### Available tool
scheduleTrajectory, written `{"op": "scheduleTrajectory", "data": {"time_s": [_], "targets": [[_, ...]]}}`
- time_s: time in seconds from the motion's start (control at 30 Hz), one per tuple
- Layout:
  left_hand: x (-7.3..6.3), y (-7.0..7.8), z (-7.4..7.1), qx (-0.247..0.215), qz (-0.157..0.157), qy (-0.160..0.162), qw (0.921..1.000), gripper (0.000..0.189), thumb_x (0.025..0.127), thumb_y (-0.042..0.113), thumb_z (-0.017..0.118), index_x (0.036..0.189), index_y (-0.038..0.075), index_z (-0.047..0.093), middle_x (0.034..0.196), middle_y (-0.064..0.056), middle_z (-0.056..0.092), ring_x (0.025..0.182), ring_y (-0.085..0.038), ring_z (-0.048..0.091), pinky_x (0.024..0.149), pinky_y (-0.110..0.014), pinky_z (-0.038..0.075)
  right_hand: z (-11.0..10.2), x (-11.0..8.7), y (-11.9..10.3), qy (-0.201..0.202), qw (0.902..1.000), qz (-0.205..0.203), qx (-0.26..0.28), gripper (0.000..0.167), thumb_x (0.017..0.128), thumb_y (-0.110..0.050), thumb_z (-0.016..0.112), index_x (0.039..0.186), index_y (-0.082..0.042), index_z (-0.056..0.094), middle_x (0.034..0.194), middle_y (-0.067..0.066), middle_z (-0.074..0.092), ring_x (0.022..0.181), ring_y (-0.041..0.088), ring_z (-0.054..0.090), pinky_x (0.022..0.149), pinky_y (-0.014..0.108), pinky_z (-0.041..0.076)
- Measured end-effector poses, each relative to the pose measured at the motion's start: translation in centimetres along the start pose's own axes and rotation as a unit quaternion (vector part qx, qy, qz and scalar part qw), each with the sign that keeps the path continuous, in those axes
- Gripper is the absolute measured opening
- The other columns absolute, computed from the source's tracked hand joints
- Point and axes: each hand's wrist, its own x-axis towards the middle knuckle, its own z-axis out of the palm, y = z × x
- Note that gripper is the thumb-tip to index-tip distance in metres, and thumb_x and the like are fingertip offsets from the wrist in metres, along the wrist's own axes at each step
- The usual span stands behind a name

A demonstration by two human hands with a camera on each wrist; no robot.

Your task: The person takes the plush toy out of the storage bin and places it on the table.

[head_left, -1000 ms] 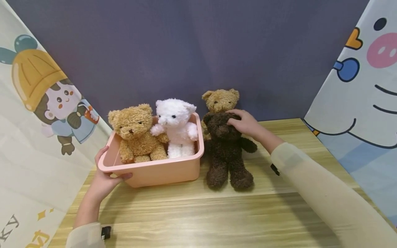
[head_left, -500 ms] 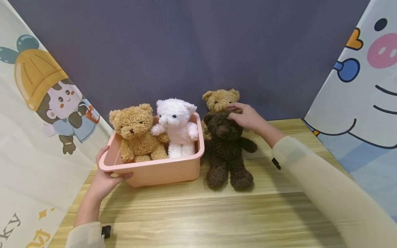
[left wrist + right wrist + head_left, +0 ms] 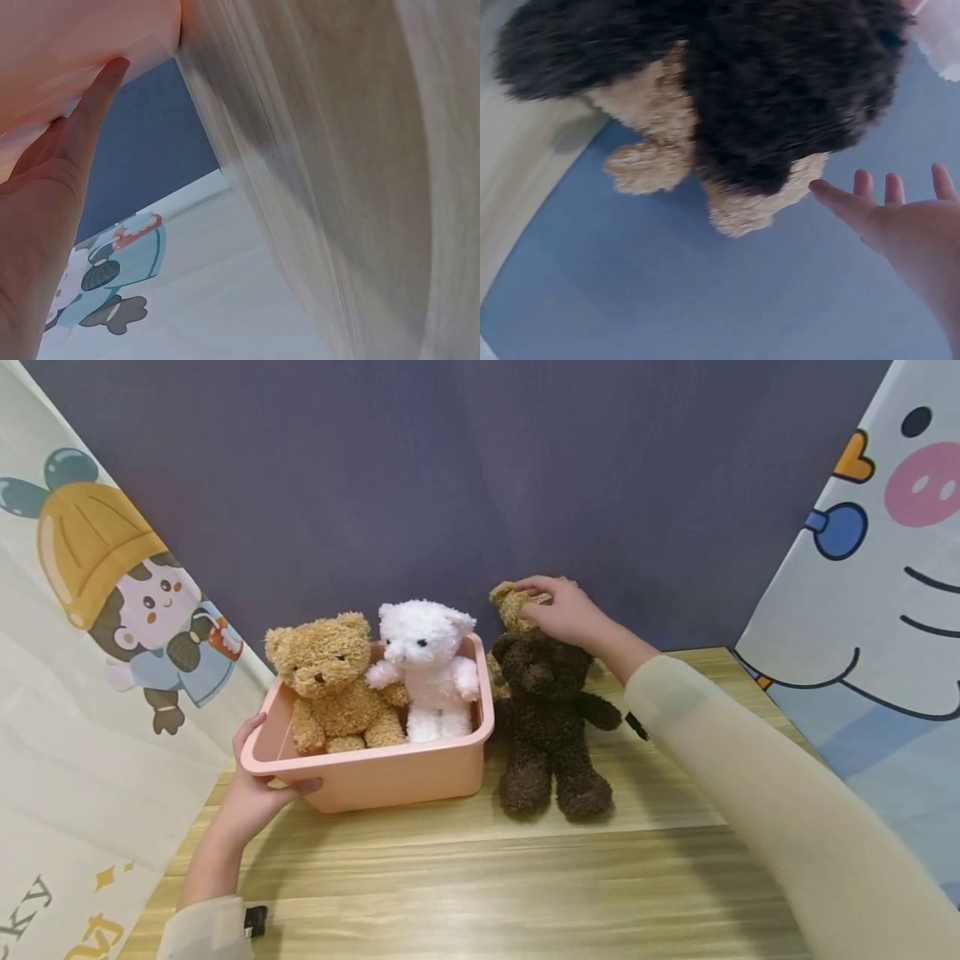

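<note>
My left hand [image 3: 251, 797] grips the left corner of a pink plastic bin [image 3: 397, 778], with the thumb along its front wall. A tan teddy bear [image 3: 341, 706] and a white teddy bear [image 3: 431, 681] sit inside it. Right of the bin, a dark brown teddy bear [image 3: 551, 727] leans upright against another tan teddy bear [image 3: 516, 602], which is mostly hidden behind it. My right hand [image 3: 566, 610] is at the rear bear's head, covering part of its face. In the right wrist view, the fingers [image 3: 894, 189] extend and the thumb tip is close to the tan fur; contact is unclear.
The bin and bears are on a wood-grain table [image 3: 480, 893]. A dark blue-grey cloth [image 3: 645, 502] hangs along the back. Cartoon-printed curtains stand at the left [image 3: 150, 635] and right [image 3: 885, 602].
My right hand has left the brown bear's head and moved up and left to the tan bear's head behind it. My left hand and the bin have stayed in place.
</note>
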Motion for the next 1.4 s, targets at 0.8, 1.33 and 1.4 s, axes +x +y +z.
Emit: {"op": "scheduleTrajectory", "data": {"time_s": [0.8,1.33,1.4], "targets": [[0.1,0.0,0.0,0.007,-0.005,0.003,1.0000,0.134,0.076,-0.008,0.090,0.167,0.034,0.001,0.160,-0.016,0.029,0.129,0.006,0.037,0.096,-0.001,0.037,5.6,2.8,-6.8,-0.054,0.9964,-0.062,-0.022,0.068,0.104,-0.049,0.065,0.164,-0.032,0.040,0.176,0.006,0.029,0.163,0.031,0.029,0.125,0.057,0.039],[-0.1,1.2,-1.4,-0.034,-0.050,-0.017,0.9980,0.057,0.113,0.027,0.045,0.163,0.030,0.016,0.166,-0.030,0.017,0.111,0.014,0.049,0.077,-0.014,0.056,9.3,2.5,-7.6,-0.065,0.9941,-0.075,-0.043,0.082,0.100,-0.052,0.071,0.168,-0.031,0.032,0.172,0.008,0.039,0.158,0.034,0.038,0.128,0.055,0.035],[0.0,1.3,-1.2,-0.057,-0.057,-0.001,0.9968,0.058,0.111,0.023,0.049,0.160,0.030,0.021,0.163,-0.023,0.020,0.110,0.011,0.052,0.076,-0.015,0.057,9.5,2.5,-7.6,-0.070,0.9941,-0.071,-0.042,0.082,0.100,-0.053,0.070,0.168,-0.031,0.031,0.173,0.007,0.037,0.159,0.034,0.037,0.128,0.055,0.036]]}}
